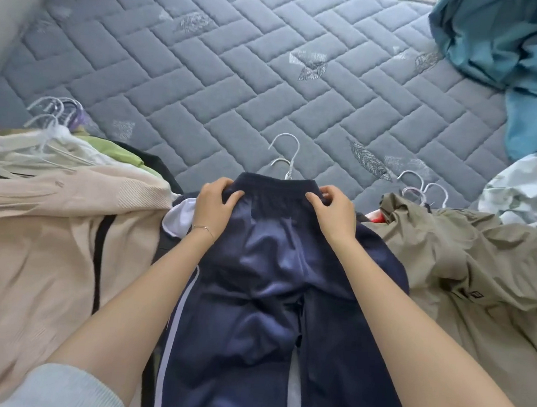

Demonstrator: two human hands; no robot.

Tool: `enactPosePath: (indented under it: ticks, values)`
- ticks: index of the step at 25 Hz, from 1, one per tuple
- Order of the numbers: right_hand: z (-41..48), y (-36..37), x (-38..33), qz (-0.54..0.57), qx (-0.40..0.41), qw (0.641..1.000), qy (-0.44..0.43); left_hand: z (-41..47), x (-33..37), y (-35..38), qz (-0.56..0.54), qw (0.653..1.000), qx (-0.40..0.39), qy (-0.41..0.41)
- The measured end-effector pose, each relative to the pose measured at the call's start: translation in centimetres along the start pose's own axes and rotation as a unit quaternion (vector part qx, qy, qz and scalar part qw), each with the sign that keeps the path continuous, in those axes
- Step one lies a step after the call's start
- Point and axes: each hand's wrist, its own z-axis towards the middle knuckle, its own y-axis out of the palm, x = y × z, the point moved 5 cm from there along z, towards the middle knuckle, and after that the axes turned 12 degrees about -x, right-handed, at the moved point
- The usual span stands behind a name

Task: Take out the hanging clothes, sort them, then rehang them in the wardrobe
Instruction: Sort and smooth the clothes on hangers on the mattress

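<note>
Navy track trousers (264,277) with a white side stripe lie lengthwise on the grey quilted mattress (239,72), waistband away from me. My left hand (214,204) grips the left end of the waistband, and my right hand (334,213) pinches its right end. White hanger hooks (285,155) stick out just beyond the waistband. A beige cardigan (43,233) tops a pile of hung clothes on the left. An olive jacket (468,260) on hangers lies on the right.
Several white and lilac hanger hooks (54,112) poke from the left pile. More hooks (422,189) show above the olive jacket. Teal fabric (513,55) is heaped at the far right, with a pale printed cloth (528,188) below it. A white wall (10,0) borders the mattress at the left.
</note>
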Motion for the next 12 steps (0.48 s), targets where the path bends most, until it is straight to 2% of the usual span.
enactPosePath:
  ticks: [2,6,12]
  values:
    - [0.6,1.3,0.8,-0.020,0.004,1.000,-0.003,0.3,-0.8,0.5,0.013,1.000,-0.005,0.006]
    - [-1.3,2.1,-0.1,-0.149,-0.008,0.988,-0.042,-1.8,-0.3,-0.5,0.085,0.996,0.001,0.041]
    - [-9.5,-0.5,-5.8,-0.182,-0.048,0.970,-0.153,-8.8,4.7,-5.5,0.128,0.990,0.028,0.049]
